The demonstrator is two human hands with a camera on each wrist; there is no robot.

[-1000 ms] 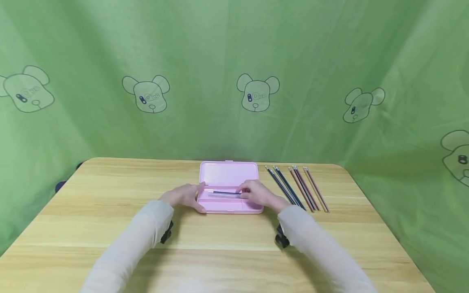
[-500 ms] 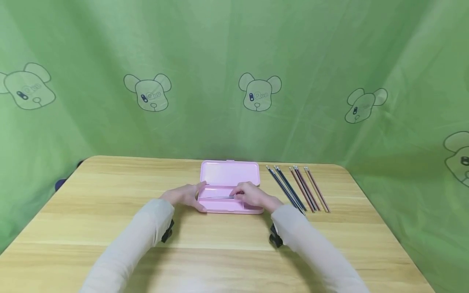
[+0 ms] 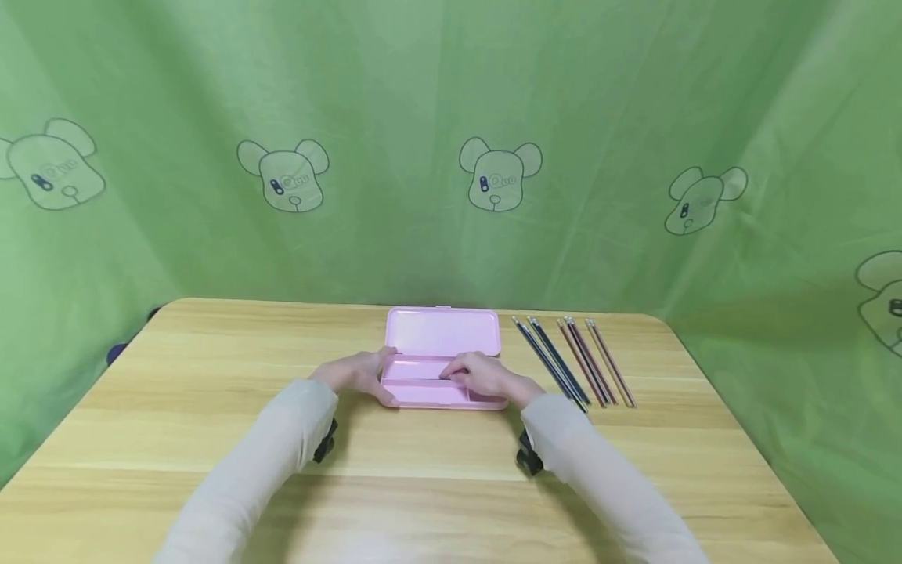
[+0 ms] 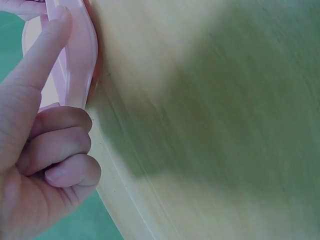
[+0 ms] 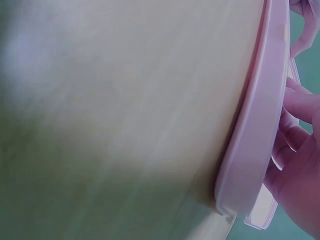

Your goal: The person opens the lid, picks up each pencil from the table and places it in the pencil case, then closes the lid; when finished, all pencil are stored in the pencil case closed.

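Observation:
A pink pencil case lies on the table with its lid tipped back. My left hand grips the case's left end, thumb along the front rim and fingers at the back. In the left wrist view my left thumb presses on the rim, with other fingers curled beside it. My right hand reaches into the rear compartment, its fingers bent. A short dark bit of a pencil shows at the right fingertips; the divider and the hand hide the remainder. The right wrist view shows these fingers behind the front wall.
Right of the case lie dark blue pencils, dark red pencils and lighter reddish pencils in loose groups. A wooden table carries everything. A green curtain hangs behind it.
My right hand has moved left and down into the case, taking the pencil from above the compartment to low behind the divider. My left hand stays on the case's left end.

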